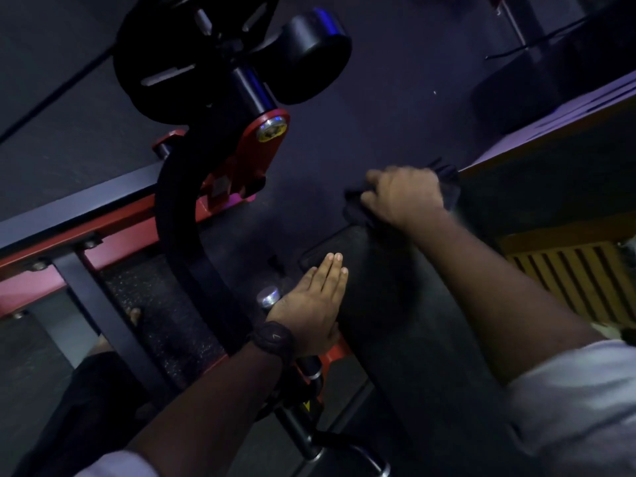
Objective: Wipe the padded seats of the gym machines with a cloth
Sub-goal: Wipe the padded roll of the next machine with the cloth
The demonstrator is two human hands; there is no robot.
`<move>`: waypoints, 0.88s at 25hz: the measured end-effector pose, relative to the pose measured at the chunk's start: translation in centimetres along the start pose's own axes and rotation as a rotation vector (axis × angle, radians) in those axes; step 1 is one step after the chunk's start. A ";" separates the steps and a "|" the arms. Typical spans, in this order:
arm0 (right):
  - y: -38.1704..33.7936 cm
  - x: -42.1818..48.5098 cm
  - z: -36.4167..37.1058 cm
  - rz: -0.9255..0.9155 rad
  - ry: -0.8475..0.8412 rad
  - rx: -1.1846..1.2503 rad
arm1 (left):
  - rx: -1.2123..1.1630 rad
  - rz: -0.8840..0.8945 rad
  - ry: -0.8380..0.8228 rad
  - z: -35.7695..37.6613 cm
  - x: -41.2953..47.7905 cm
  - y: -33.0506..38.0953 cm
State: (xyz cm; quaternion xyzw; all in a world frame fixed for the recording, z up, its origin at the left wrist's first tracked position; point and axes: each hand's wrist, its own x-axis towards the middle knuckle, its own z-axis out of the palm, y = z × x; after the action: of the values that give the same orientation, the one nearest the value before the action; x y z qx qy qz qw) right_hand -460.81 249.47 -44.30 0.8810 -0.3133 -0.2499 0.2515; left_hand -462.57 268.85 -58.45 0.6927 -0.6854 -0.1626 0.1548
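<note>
A black padded seat [389,297] of a red-and-black gym machine runs from lower right up to the middle of the head view. My right hand [404,194] grips a dark cloth [358,210] at the pad's far end, fingers curled over it; most of the cloth is hidden under the hand. My left hand [315,302] rests flat against the pad's left side with straight fingers, a dark watch on its wrist.
A curved black arm [179,222] and red frame [113,242] of the machine stand left of the pad, with a round black roller [316,46] above. A chrome knob [269,296] sits by my left hand. A wooden slatted panel [568,273] lies right.
</note>
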 end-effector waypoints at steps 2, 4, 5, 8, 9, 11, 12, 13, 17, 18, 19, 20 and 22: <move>-2.4 -0.8 0.9 -0.055 0.040 -0.057 | -0.016 0.006 -0.017 0.0 -0.1 0.2; -4.5 -2.0 1.3 -0.184 0.000 -0.082 | 0.007 -0.001 -0.020 -0.2 -0.2 0.1; -4.2 -1.2 1.3 -0.158 -0.015 -0.024 | 0.026 -0.005 -0.017 -0.2 -0.2 0.0; -5.1 -0.2 1.1 -0.069 -0.048 -0.016 | 0.050 0.002 -0.035 -0.4 -0.1 0.1; -6.6 -1.4 1.7 -0.138 -0.019 -0.063 | 0.048 0.020 -0.055 -0.4 0.0 0.2; -7.3 -1.7 1.7 -0.238 -0.057 -0.040 | 0.056 0.018 -0.055 -0.7 -0.2 0.1; -6.7 -0.5 1.8 -0.190 -0.058 0.013 | 0.049 0.004 -0.062 -0.9 -0.1 0.0; -6.5 0.2 1.3 -0.125 -0.096 0.031 | 0.034 -0.005 -0.078 -1.2 -0.1 0.0; -9.8 -2.6 2.0 -0.352 -0.065 -0.053 | 0.012 0.070 -0.059 -1.3 -0.3 0.2; -9.1 -1.9 2.0 -0.380 -0.087 -0.015 | 0.026 0.048 -0.052 -1.4 -0.3 0.2; -7.9 -0.5 1.7 -0.334 -0.098 -0.005 | 0.044 0.022 -0.049 -1.2 -0.2 0.1; -6.9 0.5 1.0 -0.260 -0.130 0.006 | 0.059 -0.002 -0.037 -1.0 -0.2 0.1; -6.2 0.6 0.8 -0.272 -0.107 -0.030 | 0.047 -0.012 0.002 -0.3 -0.3 0.1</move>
State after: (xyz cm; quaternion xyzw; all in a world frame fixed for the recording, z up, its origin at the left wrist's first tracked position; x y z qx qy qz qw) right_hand -458.21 253.04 -48.81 0.8968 -0.2002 -0.3329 0.2116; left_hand -462.54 269.17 -58.12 0.7004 -0.6847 -0.1468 0.1382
